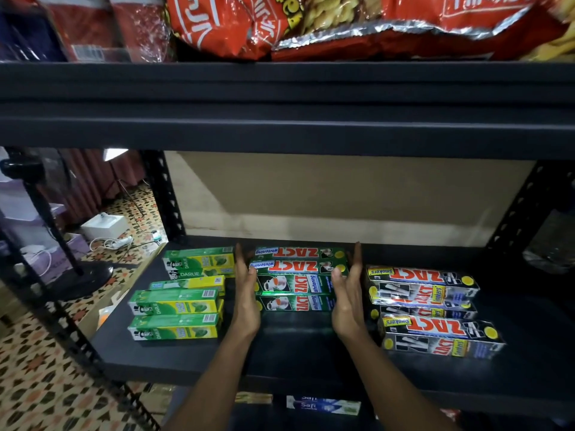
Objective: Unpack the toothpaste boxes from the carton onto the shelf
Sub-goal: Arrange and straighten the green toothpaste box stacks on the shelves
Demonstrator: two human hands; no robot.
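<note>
Toothpaste boxes (298, 276), green, sit on the shelf (295, 349); left hand (247, 293) and right hand (348, 295), fingers straight, press their ends.

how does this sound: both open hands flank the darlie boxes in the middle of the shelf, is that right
Wrong boxes. In the head view the open left hand and right hand flank the green Zact Whitening boxes in the middle of the shelf; the Darlie boxes lie to their left.
</note>
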